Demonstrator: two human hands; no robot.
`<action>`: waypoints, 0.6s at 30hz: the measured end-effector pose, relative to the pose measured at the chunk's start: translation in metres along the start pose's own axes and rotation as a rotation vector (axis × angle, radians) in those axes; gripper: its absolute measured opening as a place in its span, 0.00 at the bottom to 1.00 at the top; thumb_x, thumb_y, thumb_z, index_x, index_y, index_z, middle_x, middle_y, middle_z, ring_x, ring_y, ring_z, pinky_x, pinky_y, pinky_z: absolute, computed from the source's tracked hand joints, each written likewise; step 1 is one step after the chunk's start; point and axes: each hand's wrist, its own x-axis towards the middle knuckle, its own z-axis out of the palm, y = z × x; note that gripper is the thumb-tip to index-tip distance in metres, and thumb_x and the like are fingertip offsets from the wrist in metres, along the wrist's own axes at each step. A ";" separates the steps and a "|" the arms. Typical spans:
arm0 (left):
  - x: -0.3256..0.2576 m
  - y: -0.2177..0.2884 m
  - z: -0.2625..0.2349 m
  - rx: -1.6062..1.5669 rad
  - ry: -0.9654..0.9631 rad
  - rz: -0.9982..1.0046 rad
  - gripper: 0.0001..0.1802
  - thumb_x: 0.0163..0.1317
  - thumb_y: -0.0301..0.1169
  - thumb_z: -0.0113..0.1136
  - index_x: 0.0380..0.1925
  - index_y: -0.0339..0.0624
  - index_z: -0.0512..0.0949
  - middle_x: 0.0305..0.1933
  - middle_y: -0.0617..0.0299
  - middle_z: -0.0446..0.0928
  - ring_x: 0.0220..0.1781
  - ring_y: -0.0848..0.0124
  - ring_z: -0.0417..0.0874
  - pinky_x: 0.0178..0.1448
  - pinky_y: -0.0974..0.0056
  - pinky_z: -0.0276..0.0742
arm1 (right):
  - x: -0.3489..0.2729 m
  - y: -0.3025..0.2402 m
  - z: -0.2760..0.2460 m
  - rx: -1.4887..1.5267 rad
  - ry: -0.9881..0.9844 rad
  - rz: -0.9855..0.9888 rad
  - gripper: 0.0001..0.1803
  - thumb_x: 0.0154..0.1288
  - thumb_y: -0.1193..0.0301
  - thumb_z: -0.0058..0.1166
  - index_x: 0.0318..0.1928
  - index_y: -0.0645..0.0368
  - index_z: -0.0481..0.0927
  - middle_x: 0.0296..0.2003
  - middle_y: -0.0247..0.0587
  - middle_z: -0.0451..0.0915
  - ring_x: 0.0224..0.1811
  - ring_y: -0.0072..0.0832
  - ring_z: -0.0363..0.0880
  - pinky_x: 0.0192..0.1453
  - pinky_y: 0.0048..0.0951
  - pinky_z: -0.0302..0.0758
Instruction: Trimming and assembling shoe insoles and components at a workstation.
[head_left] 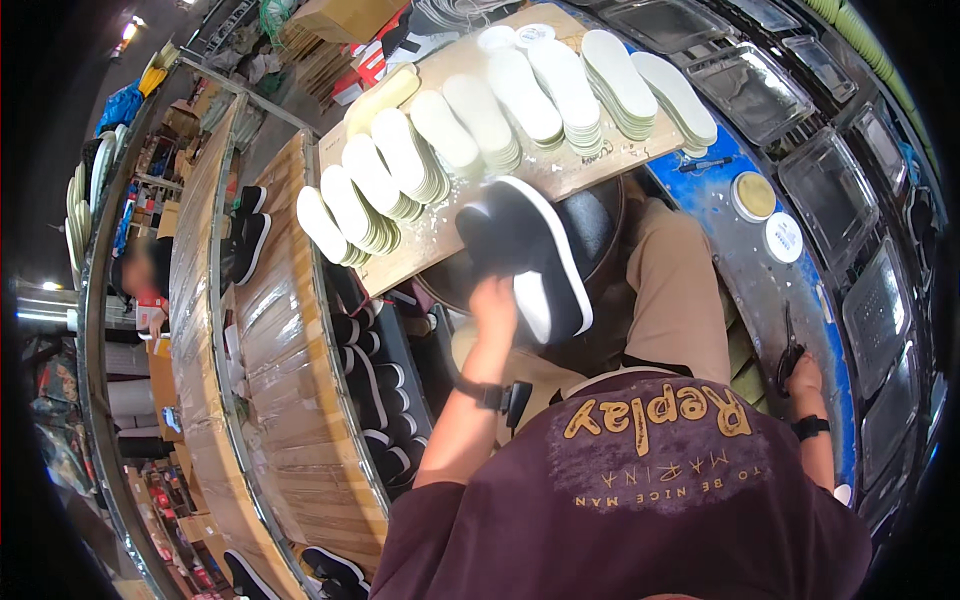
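My left hand point(492, 308) is closed on a black shoe point(548, 258) with a thick white sole, held tilted above my lap and smeared by motion. A white piece point(530, 305) shows at the shoe's near end; I cannot tell whether it is an insole. My right hand point(805, 376) is at the right, closed round the black handles of a pair of scissors point(790, 355) on the blue-edged bench. Ahead of the shoe, several stacks of pale insoles point(410, 165) stand in rows on a wooden board point(400, 262).
Round tubs point(752, 196) and a white-lidded one point(784, 238) sit on the bench point(735, 235) beside a black pen point(706, 164). Clear plastic trays point(828, 180) line the far right. Left are wrapped shelves point(285, 330) with black shoes point(250, 247); more shoes fill a rack point(385, 400).
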 end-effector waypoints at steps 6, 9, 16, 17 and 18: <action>-0.036 -0.062 -0.031 -1.352 -0.307 -0.632 0.20 0.72 0.41 0.48 0.53 0.36 0.72 0.44 0.61 0.76 0.43 0.70 0.78 0.43 0.68 0.78 | 0.014 -0.054 -0.019 0.182 0.224 -0.228 0.17 0.52 0.77 0.57 0.46 0.61 0.77 0.37 0.62 0.80 0.44 0.56 0.79 0.50 0.51 0.75; -0.034 -0.024 -0.053 -1.371 -0.318 -0.564 0.21 0.70 0.42 0.51 0.52 0.36 0.73 0.43 0.61 0.77 0.40 0.70 0.80 0.41 0.70 0.78 | 0.008 -0.123 -0.040 0.609 0.452 -0.589 0.22 0.51 0.76 0.63 0.48 0.63 0.75 0.41 0.59 0.80 0.46 0.54 0.79 0.48 0.43 0.76; -0.012 0.032 -0.061 -1.048 -0.289 -0.504 0.13 0.65 0.34 0.56 0.45 0.37 0.77 0.38 0.61 0.79 0.37 0.72 0.80 0.38 0.69 0.78 | -0.107 -0.307 -0.148 0.708 0.125 -1.168 0.33 0.48 0.60 0.71 0.52 0.62 0.73 0.39 0.49 0.78 0.39 0.40 0.80 0.43 0.37 0.76; 0.001 0.043 -0.053 -1.011 -0.302 -0.491 0.12 0.65 0.33 0.56 0.44 0.37 0.78 0.38 0.62 0.79 0.36 0.72 0.80 0.38 0.69 0.78 | -0.119 -0.321 -0.154 0.770 0.131 -1.261 0.30 0.51 0.55 0.68 0.46 0.63 0.74 0.39 0.53 0.77 0.43 0.51 0.77 0.48 0.43 0.74; -0.019 0.049 -0.058 -0.967 -0.323 -0.479 0.11 0.64 0.32 0.57 0.43 0.37 0.78 0.37 0.62 0.79 0.35 0.73 0.80 0.37 0.69 0.78 | -0.121 -0.331 -0.158 0.713 0.095 -1.314 0.31 0.52 0.53 0.68 0.45 0.64 0.75 0.39 0.52 0.77 0.44 0.50 0.77 0.49 0.43 0.73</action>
